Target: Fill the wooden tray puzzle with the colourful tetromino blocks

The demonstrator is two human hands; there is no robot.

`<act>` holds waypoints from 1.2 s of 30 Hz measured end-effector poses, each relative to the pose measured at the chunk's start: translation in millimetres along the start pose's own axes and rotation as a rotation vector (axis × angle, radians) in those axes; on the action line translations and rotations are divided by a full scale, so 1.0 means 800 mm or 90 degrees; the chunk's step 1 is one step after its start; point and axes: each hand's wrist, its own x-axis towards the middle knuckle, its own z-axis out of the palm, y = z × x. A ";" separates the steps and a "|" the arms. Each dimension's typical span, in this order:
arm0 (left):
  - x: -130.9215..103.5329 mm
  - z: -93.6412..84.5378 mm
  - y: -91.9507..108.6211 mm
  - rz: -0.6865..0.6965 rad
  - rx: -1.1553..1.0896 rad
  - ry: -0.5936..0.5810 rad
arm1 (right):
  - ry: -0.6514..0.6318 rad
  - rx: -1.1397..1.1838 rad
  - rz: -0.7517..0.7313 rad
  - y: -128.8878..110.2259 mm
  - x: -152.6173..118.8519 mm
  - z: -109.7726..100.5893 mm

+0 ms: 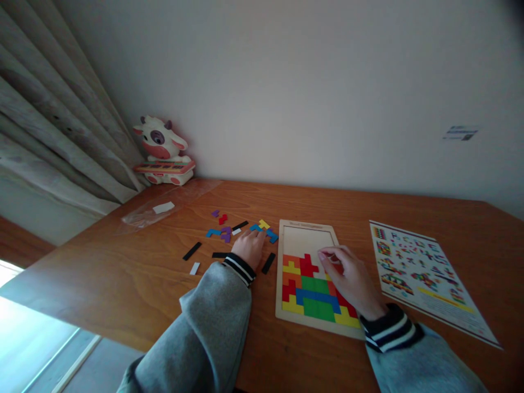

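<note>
My left hand [248, 246] is stretched out palm down over loose puzzle pieces, its fingers extended and the tips at a blue piece [255, 227]. Close to it lie a yellow piece [264, 224], another blue piece [272, 236], purple pieces [226, 234] and black strips [268, 263]. My right hand [347, 273] hovers over the right side of a wooden puzzle tray [280, 284], thumb and index fingertips brought together; whether anything is between them I cannot make out. Red, green, blue, yellow and orange pieces fill the tray's lower part, with bare board [307, 239] above.
A printed pattern sheet [421, 267] lies right of the tray. A clear plastic bag [143, 218] with a white label rests at the back left, near a cow-shaped toy keyboard [164, 153]. The wall [307, 109] borders the table's far edge; a curtain [53, 109] hangs at left.
</note>
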 end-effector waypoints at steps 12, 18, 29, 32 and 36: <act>-0.024 0.028 0.049 0.409 -0.291 0.168 | -0.090 0.095 -0.169 -0.025 -0.006 -0.001; -0.024 0.023 0.050 0.367 -0.257 0.141 | -0.034 0.135 -0.020 -0.013 -0.002 -0.007; -0.026 0.035 0.048 0.463 -0.159 0.058 | -0.166 0.073 -0.002 0.007 0.002 -0.014; -0.025 0.037 0.047 0.466 -0.163 0.062 | -0.162 0.034 -0.048 0.012 0.003 -0.011; -0.025 0.037 0.048 0.461 -0.159 0.058 | -0.151 0.009 -0.061 0.018 0.001 -0.007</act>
